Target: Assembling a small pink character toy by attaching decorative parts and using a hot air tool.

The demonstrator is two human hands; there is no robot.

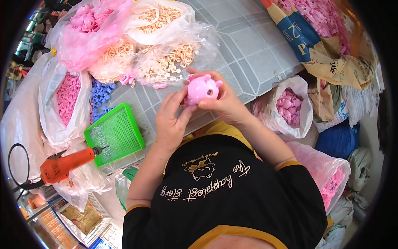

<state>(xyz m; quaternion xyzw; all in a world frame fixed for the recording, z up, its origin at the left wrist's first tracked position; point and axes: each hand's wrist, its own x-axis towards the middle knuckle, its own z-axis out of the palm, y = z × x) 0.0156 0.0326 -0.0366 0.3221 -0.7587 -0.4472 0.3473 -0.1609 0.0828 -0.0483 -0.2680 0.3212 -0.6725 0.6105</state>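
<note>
Between my two hands, over the near edge of the tiled table, is a glossy pink plastic toy (pixel 200 90) with a round head, small ears and a dark hole in it. My right hand (pixel 226 99) wraps round its right and far side, thumb laid across the front. From the left, my left hand (pixel 174 114) pinches it low down, and the fingers hide that lower part. Just beyond the toy lie cream plastic parts (pixel 174 62) in a clear bag. A green basket (pixel 137 135) stands on the table left of my left hand.
An orange power drill (pixel 68 165) points its bit over the green basket. Bags of pink parts (pixel 68 97) and blue parts (pixel 101 95) line the left side. At right are a white sack of pink toy pieces (pixel 289 108) and a brown paper sack (pixel 309 45).
</note>
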